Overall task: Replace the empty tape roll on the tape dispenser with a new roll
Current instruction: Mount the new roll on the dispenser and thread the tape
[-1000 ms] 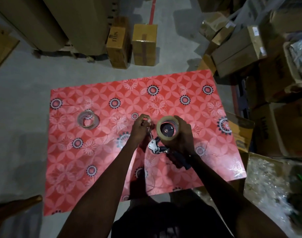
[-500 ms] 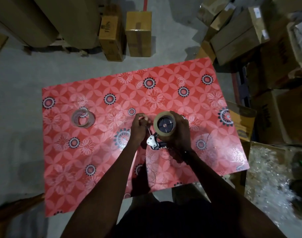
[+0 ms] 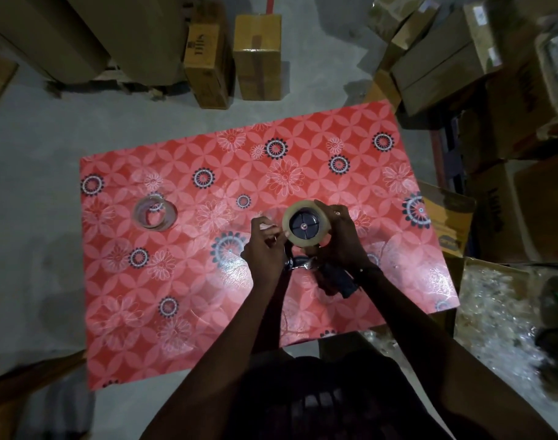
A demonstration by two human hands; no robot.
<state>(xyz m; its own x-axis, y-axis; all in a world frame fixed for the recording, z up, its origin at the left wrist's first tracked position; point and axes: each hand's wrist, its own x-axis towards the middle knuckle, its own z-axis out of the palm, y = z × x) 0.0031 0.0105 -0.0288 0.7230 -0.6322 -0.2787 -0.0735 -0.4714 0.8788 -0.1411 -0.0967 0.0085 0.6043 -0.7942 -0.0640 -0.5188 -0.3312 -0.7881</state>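
Observation:
A full beige tape roll (image 3: 289,214) sits on the dark hub of the tape dispenser (image 3: 304,226), held above the red patterned table (image 3: 350,128). My right hand (image 3: 342,239) wraps around the roll and the dispenser from the right; the dark handle (image 3: 336,277) pokes out below it. My left hand (image 3: 265,244) pinches at the roll's left edge, fingers closed, seemingly on the tape end. The dispenser's metal front (image 3: 298,264) shows between the hands. The empty tape core (image 3: 154,212) lies flat at the table's left.
Cardboard boxes (image 3: 257,55) stand on the concrete floor behind the table, and more boxes (image 3: 445,58) pile up at the right. An open box of clear plastic wrap (image 3: 496,312) sits at the near right. A brown object (image 3: 33,382) juts in at lower left.
My left hand has shifted right, tight against the roll's left edge. The right hand keeps its grip on roll and dispenser. The empty core has not moved.

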